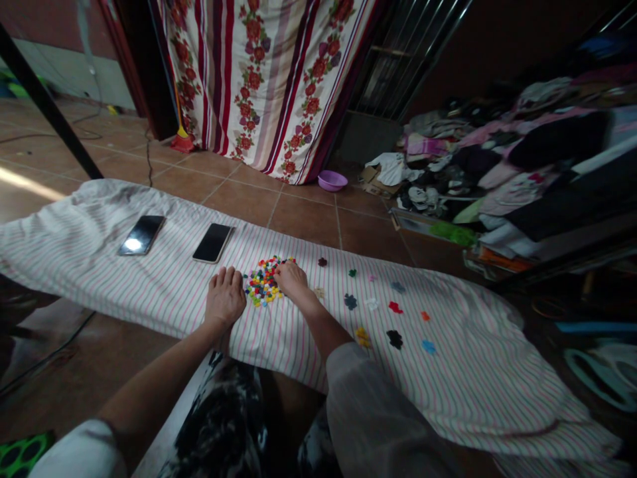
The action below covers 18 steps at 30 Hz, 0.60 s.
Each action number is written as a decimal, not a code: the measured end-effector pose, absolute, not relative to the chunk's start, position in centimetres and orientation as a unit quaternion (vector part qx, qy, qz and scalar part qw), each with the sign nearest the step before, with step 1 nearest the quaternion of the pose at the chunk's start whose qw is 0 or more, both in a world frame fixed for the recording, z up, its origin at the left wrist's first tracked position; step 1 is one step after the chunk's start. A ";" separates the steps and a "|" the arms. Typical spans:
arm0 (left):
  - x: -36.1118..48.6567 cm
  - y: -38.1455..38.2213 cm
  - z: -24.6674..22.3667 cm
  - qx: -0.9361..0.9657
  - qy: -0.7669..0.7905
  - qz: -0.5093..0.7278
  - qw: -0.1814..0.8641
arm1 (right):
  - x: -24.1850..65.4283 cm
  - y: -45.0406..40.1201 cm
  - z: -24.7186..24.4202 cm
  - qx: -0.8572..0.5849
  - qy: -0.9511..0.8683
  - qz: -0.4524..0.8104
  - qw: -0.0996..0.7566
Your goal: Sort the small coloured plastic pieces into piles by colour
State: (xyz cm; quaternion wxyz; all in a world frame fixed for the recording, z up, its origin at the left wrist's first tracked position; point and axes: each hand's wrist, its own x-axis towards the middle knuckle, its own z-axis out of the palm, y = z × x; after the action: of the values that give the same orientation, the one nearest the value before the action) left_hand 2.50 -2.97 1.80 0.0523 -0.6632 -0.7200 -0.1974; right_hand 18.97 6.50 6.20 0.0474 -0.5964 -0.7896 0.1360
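Note:
A mixed pile of small colourful pieces [259, 289], too small to name, lies on a striped cloth [293, 355]. My right hand [292, 279] reaches in at the pile's right edge, its fingers drawn together; whatever they may pinch is hidden. Flat on the cloth, just left of the pile, rests my left hand [225, 296] with its fingers stretched out and nothing held. Right of my right hand are several small single-colour groups, among them yellow pieces [363, 337], black pieces [395, 339], red pieces [395, 307], blue pieces [428, 346] and dark grey pieces [350, 301].
Two phones, a left one [142, 235] and a right one [213, 243], lie on the cloth left of my hands. Beyond it are a floral curtain [269, 86], a purple basin [332, 180] and a broom [182, 138]. Clothes [497, 166] are heaped at the right.

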 end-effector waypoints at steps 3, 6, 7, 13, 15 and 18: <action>2.5 -3.0 1.9 -0.664 -0.719 -0.200 0.051 | 19.0 6.5 6.0 -0.596 -0.789 0.136 0.056; 2.5 -3.0 1.9 -0.664 -0.718 -0.199 0.063 | 19.2 6.5 5.9 -0.597 -0.787 0.144 0.062; 2.5 -3.0 1.9 -0.664 -0.718 -0.198 0.068 | 19.2 6.5 5.8 -0.596 -0.786 0.147 0.066; 2.5 -2.9 1.8 -0.667 -0.718 -0.186 0.073 | 19.8 6.4 4.6 -0.588 -0.783 0.158 0.126; 2.4 -2.9 1.7 -0.666 -0.719 -0.185 0.075 | 20.0 6.3 4.2 -0.580 -0.785 0.160 0.151; 2.4 -2.9 1.5 -0.666 -0.717 -0.190 0.077 | 20.2 6.3 3.6 -0.563 -0.786 0.168 0.193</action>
State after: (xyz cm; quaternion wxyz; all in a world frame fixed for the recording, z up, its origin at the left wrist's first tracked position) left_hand 2.40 -2.85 1.48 0.0774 -0.6662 -0.7171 -0.1899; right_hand 20.18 6.31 3.63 0.1928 -0.5625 -0.7862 0.1683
